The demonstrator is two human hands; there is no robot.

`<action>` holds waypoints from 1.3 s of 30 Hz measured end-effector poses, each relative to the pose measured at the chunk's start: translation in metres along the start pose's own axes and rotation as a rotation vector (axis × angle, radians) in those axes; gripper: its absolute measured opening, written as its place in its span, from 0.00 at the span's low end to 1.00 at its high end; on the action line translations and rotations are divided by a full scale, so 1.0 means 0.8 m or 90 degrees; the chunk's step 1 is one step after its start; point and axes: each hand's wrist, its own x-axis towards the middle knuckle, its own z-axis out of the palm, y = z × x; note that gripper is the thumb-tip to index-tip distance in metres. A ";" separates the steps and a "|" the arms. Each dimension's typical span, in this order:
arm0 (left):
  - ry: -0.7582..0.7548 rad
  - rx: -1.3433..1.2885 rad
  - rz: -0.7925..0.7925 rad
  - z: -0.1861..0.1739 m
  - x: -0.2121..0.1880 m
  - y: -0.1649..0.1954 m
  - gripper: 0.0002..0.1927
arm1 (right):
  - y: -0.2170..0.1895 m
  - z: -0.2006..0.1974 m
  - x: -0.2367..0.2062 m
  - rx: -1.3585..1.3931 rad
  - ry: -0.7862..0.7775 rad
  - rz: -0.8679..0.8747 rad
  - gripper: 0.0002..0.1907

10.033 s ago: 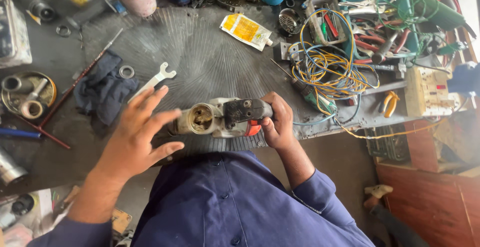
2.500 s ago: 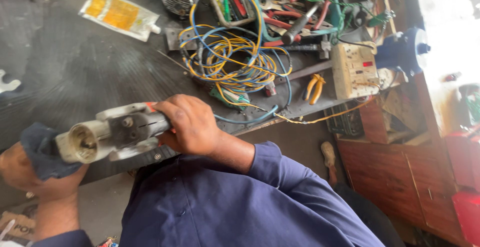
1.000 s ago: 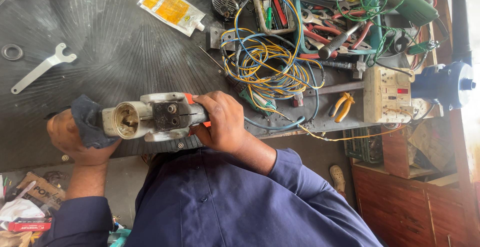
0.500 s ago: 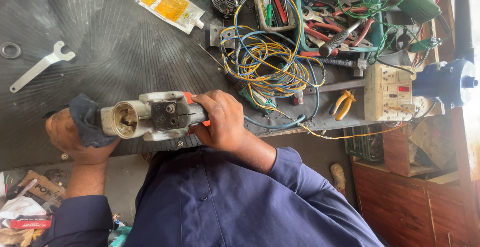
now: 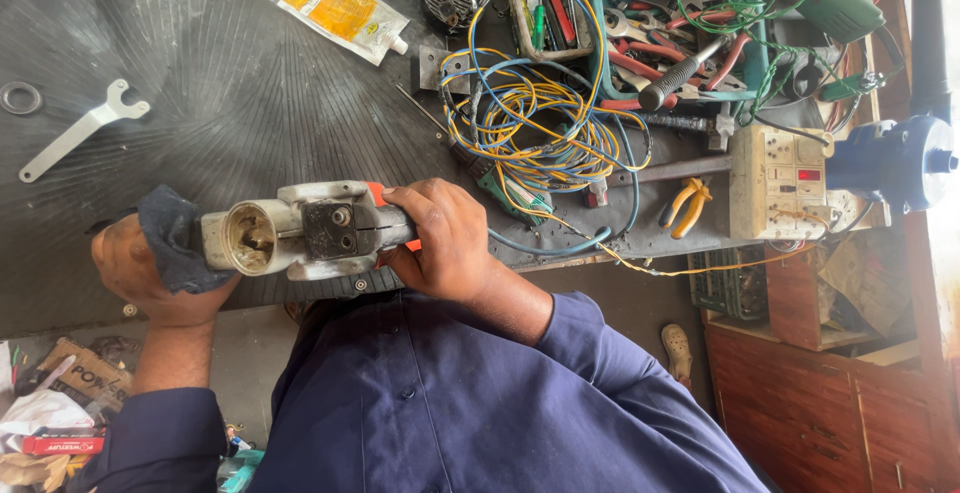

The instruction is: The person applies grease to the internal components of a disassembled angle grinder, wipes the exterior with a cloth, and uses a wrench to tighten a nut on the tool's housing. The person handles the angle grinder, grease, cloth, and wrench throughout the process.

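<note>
A grey metal power-tool body [image 5: 300, 235] with an open round end lies level over the front edge of the dark workbench [image 5: 230, 103]. My right hand [image 5: 440, 243] is wrapped around its rear part, where some orange shows. My left hand [image 5: 140, 273] holds a dark blue cloth [image 5: 170, 238] pressed against the tool's front end on its left side.
A flat metal wrench [image 5: 80, 131] and a metal ring [image 5: 20, 98] lie at the bench's left. A yellow pouch [image 5: 340, 11] lies at the back. Tangled blue and yellow wires [image 5: 540, 118], trays of hand tools, a socket box [image 5: 780, 183] and a blue motor [image 5: 895, 163] crowd the right.
Ten seconds ago my left hand hovered open over the tool. It has since taken the dark cloth and pressed it to the tool's front end. Over the last second little has moved.
</note>
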 end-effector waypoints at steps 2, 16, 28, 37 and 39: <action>-0.001 0.002 0.001 0.000 -0.001 -0.001 0.42 | 0.000 0.000 0.000 0.000 0.001 -0.004 0.35; 0.023 -0.004 0.018 0.003 -0.005 -0.003 0.43 | 0.000 0.001 -0.001 -0.006 0.002 -0.007 0.35; 0.020 -0.021 0.038 -0.006 0.004 0.002 0.44 | -0.001 0.000 -0.001 -0.010 0.008 -0.027 0.35; -0.165 -0.123 -0.021 -0.056 0.054 0.027 0.40 | 0.002 -0.002 -0.003 -0.012 0.008 -0.021 0.36; -0.178 -0.197 0.000 -0.064 0.059 0.028 0.39 | 0.004 -0.001 -0.004 -0.004 -0.004 -0.011 0.37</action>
